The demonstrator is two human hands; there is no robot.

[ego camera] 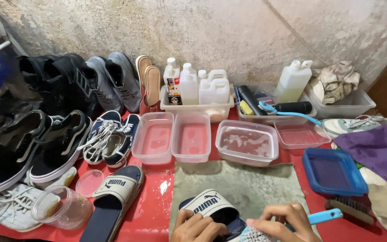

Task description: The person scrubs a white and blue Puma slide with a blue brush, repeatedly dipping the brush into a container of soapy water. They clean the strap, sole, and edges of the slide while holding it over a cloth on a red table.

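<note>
Scrubbing a slide on the grey mat, near edge of the table.
Left hand [198,227] clamps the slide [211,207] to steady it; right hand [279,220] grips a blue-handled brush [292,224], bristles down on it. Its mate [110,197] lies to the left; water tubs [247,142] sit just beyond the mat [247,188], within reach.

Setting was a small shoe-cleaning workshop. Evidence: many pairs of sneakers [59,112] lined up along a rough concrete wall [229,31]; white bottles of cleaning liquid [198,87] in a tub; clear trays of water [191,136]; brushes [350,208] on a wet red counter [151,206].
</note>
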